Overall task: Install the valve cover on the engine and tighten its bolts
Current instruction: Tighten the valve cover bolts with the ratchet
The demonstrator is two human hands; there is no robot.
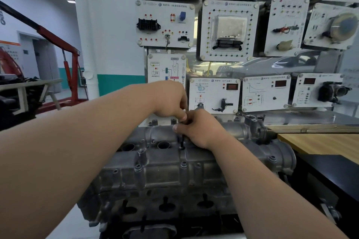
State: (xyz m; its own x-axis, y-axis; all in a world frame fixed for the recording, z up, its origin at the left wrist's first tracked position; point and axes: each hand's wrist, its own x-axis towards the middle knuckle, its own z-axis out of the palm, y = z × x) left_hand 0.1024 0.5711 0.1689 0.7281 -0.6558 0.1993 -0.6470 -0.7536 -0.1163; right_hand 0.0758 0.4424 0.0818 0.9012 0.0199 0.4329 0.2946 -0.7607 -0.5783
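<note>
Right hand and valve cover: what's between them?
Head view: a dark tool shaft drops from the right hand, which grips it, to a bolt spot on the valve cover.

Both hands fill the space above the middle of the engine [165, 172]. The left hand [171, 101] and right hand [200, 128] meet there, fingers curled on a dark tool [181, 139] that stands upright in a hole on the engine's top. Both forearms cross the engine's near side and block a straight reach from the front. Left of the hands, the engine's top is open from above, broken by round wells and raised bolt bosses [138, 168]. At the engine's right end a tall cast housing [254, 124] rises. Close behind the engine a board [213, 91] of white panels closes off the back. Right of the engine, the wooden bench [320, 143] offers flat open room. A red crane [71, 75] stands well apart, far to the engine's left.
</note>
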